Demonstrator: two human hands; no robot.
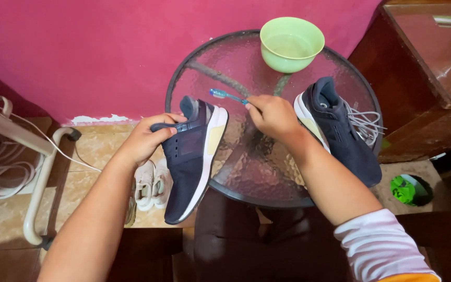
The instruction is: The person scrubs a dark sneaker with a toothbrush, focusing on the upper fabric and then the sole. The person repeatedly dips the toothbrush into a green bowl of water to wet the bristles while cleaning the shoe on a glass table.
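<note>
Left hand (pixel 144 138) fingers clamp a navy fabric sneaker with white sole (pixel 191 156) at the round glass surface's (pixel 246 172) left edge (its pair lies right); right hand (pixel 272 115) fingers pinch a blue toothbrush (pixel 225 95) above it.

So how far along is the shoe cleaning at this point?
Set up looks done: a green bowl of water stands on the glass table. In hand: the left hand holds one navy shoe on its side while the right hand brings a blue toothbrush to its sole edge. Left: the second navy shoe lies untouched, laces loose.
</note>
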